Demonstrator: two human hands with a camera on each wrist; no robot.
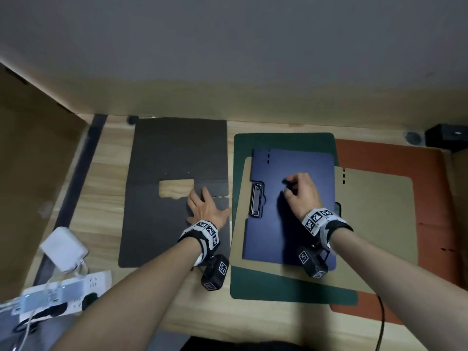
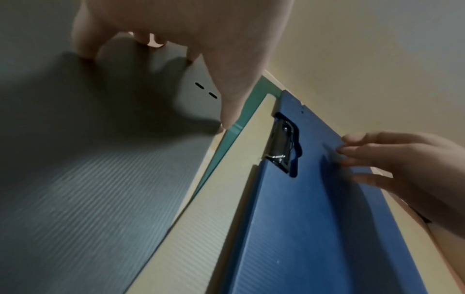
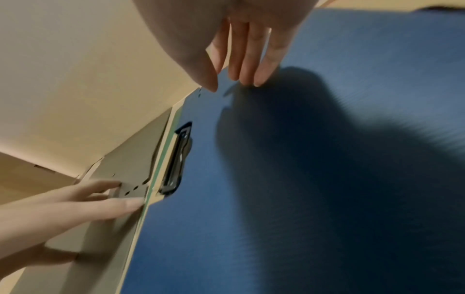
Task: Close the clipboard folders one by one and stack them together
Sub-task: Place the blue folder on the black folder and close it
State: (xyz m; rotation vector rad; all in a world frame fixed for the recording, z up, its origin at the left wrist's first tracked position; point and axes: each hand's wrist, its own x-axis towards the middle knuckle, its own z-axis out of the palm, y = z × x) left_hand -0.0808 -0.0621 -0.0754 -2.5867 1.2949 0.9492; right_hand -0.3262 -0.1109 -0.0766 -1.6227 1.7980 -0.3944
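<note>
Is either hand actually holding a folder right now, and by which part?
Neither. The left hand lies flat on the grey folder; the right hand only touches the blue folder's cover with its fingertips.

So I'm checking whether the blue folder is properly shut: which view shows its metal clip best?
The left wrist view: the metal clip sits close and sharp in the blue folder cutout. The head view shows it small, from above. The right wrist view shows it blurred, at a shallow angle.
</note>
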